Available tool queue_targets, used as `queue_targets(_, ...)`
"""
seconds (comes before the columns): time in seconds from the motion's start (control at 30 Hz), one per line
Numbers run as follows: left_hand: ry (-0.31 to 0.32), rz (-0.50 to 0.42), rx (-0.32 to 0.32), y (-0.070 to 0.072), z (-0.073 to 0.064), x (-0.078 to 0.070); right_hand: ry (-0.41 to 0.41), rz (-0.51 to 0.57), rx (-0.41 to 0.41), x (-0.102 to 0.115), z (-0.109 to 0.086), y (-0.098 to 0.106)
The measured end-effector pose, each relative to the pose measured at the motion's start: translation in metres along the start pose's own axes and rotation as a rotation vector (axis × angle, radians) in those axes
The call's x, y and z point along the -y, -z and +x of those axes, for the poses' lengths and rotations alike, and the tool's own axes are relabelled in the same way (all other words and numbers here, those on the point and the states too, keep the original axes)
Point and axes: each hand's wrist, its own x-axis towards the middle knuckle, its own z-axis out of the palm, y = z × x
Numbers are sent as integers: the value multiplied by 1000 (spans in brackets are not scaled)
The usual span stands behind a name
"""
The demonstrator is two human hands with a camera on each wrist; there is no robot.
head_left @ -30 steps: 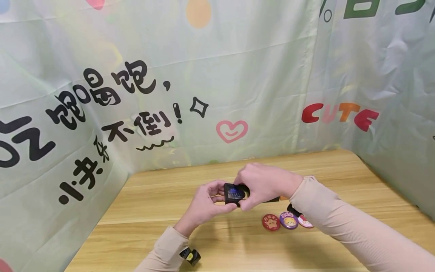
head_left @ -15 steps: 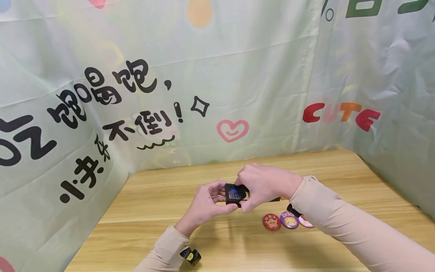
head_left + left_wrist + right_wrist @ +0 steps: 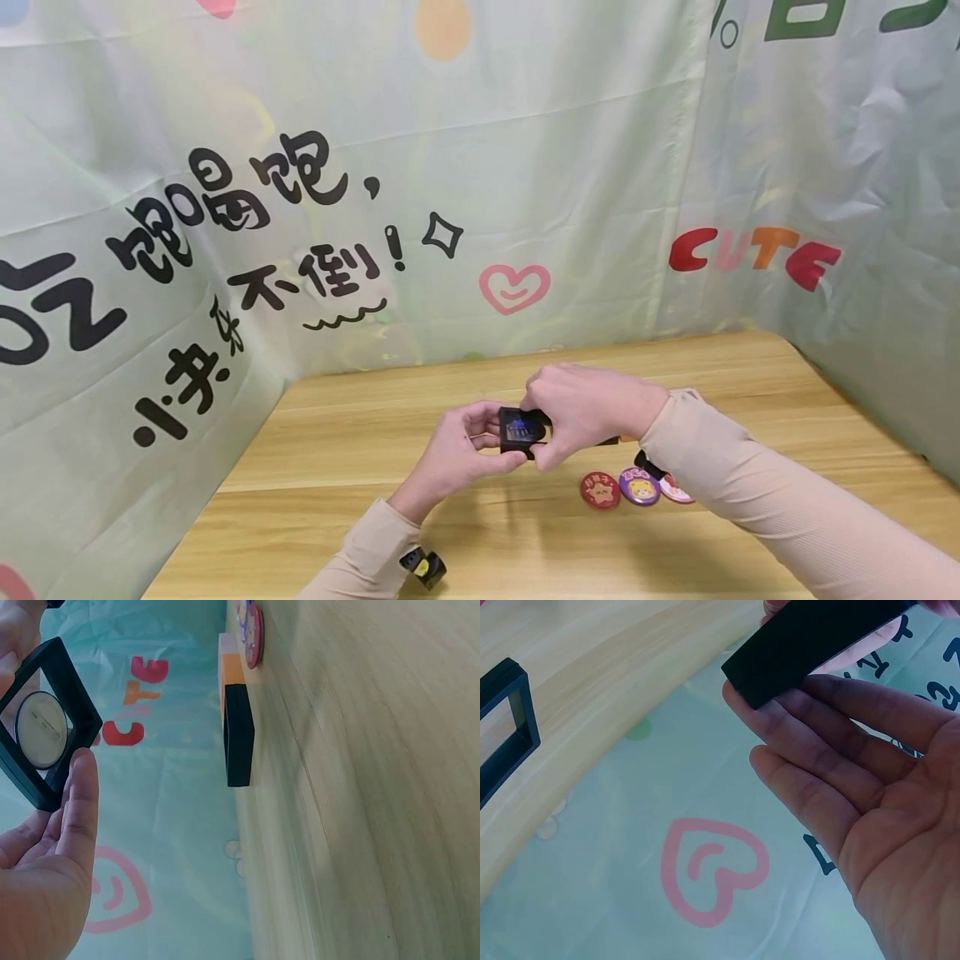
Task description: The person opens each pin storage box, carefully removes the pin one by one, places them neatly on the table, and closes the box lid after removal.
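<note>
Above the table, both hands hold a black square display frame with a see-through middle. In the left wrist view a round badge with its pale side showing sits inside it. My left hand grips the frame's left side between thumb and fingers. My right hand pinches it from the right and covers much of it in the head view. Seen from the right wrist, the frame appears as a dark slab by the fingertips; the right thumb is hidden there.
A second black frame stands on the wooden table, with an orange one behind it. Three round badges lie nearer: red, purple and a pinkish one partly covered by the right wrist. Printed cloth walls enclose the table.
</note>
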Motion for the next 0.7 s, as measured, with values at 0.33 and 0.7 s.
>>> queue_targets(0.33,-26,22,-11,-2,-1,3,22,10,-6,-2,-1,-2)
queue_targets(0.7,21,-25,5,0,1,0,26,104,-32,-12,-2,0)
